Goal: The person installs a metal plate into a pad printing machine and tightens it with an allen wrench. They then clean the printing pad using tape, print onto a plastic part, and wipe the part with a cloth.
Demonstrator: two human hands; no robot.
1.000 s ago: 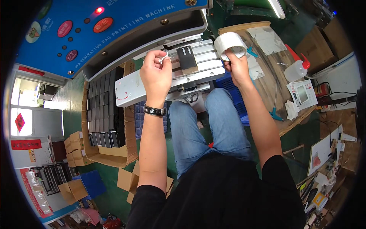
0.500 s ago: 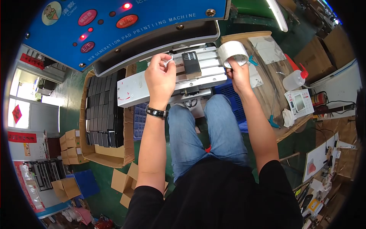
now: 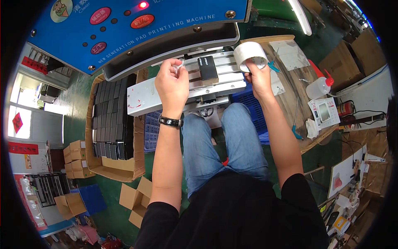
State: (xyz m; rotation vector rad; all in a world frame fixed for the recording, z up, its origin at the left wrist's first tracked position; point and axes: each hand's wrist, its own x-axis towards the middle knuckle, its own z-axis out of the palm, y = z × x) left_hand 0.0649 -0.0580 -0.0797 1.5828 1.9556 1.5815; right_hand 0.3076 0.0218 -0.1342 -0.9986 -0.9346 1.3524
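My left hand is closed, pinching a small crumpled piece of clear film over the left part of the metal slide bed. Around a wide roll of clear tape at the bed's right end, my right hand is closed, with fingers through its core. Between the hands a black block with small white print lies on the bed. Above stands the blue panel of the pad printing machine, one red light lit.
Left of the machine, an open carton holds stacked black boxes. At right, a wooden table bears a bottle with a red nozzle, blue-handled tools and a printed box. A blue crate stands beneath.
The view has shifted, bringing more of the blue panel into sight. The panel's lights differ. Both hands keep their holds, with only slight movement over the bed.
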